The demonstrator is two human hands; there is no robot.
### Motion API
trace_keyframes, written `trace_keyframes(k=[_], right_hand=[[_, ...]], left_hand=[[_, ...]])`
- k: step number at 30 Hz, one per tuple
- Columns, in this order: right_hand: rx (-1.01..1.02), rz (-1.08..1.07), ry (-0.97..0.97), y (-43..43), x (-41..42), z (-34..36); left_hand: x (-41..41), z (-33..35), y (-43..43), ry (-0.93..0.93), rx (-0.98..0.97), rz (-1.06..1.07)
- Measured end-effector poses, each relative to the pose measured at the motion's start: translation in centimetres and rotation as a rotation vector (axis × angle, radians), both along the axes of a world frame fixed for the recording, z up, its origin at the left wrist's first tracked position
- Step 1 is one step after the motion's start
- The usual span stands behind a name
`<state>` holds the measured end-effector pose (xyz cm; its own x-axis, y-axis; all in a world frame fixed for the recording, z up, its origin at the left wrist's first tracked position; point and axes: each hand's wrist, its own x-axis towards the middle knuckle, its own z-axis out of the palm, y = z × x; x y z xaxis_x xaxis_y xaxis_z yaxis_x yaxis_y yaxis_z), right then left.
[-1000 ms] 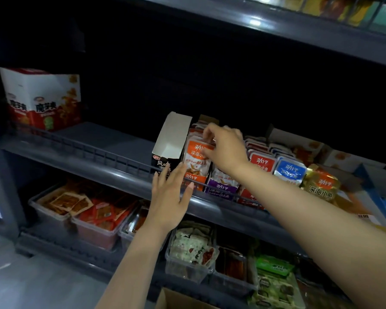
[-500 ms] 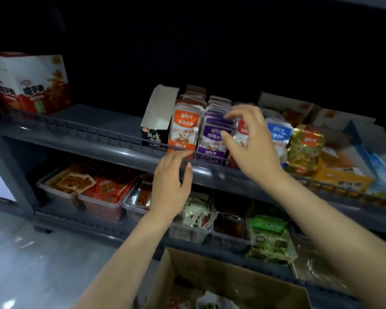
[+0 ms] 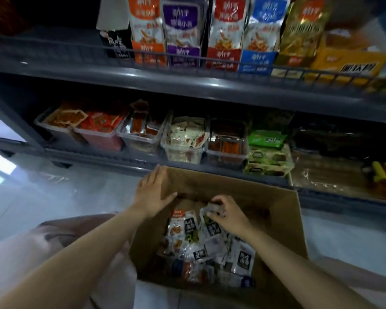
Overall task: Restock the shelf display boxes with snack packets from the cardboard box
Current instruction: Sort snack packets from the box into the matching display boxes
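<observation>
An open cardboard box (image 3: 283, 210) stands on the floor below me, holding several loose snack packets (image 3: 201, 248). My left hand (image 3: 153, 192) rests flat with straight fingers on the box's far left corner. My right hand (image 3: 227, 214) is inside the box, its fingers curled and pinching a small snack packet (image 3: 213, 207) at the far end of the pile. On the upper shelf stand display boxes of upright packets: orange (image 3: 146, 30), purple (image 3: 181, 30), red (image 3: 228, 30), blue (image 3: 262, 30) and gold (image 3: 303, 27). A black display box (image 3: 117, 46) with a raised white flap is at their left.
A wire rail (image 3: 198, 58) runs along the upper shelf's front edge. The lower shelf holds clear plastic bins (image 3: 140, 139) of packets and green packets (image 3: 266, 139). Grey floor (image 3: 65, 188) lies left of the box. A yellow carton (image 3: 348, 59) sits at the upper right.
Both hands came down from the upper shelf to the cardboard box. The view tilted downward. My right hand now pinches a packet inside the box; my left hand lies on the box corner.
</observation>
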<state>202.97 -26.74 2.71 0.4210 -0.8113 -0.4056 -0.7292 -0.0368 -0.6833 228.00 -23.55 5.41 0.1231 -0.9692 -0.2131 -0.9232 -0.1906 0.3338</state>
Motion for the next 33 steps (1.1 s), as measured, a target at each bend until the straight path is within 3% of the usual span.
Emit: trace_keyframes(k=[5, 9, 18, 22, 29, 33], right_hand=[[0.4, -0.086, -0.058, 1.3, 1.9, -8.3], [0.559, -0.084, -0.076, 2.4, 3.9, -13.0], [0.527, -0.159, 0.013, 2.4, 7.6, -19.4], [0.47, -0.372, -0.08, 4.0, 10.3, -20.9], [0.25, -0.482, 0.359, 5.8, 14.0, -20.8], [0.233, -0.536, 0.384, 5.5, 14.8, -22.1]], left_hand=[[1.7, -2.5, 3.6, 0.1, 0.131, 0.183], [2.6, -4.1, 5.2, 0.177, 0.177, 0.288], [2.8, -5.7, 0.6, 0.351, 0.141, 0.285], [2.9, -6.5, 0.4, 0.369, 0.092, 0.328], [3.1, -7.2, 0.8, 0.407, 0.032, 0.332], [3.2, -7.4, 0.7, 0.399, 0.037, 0.34]])
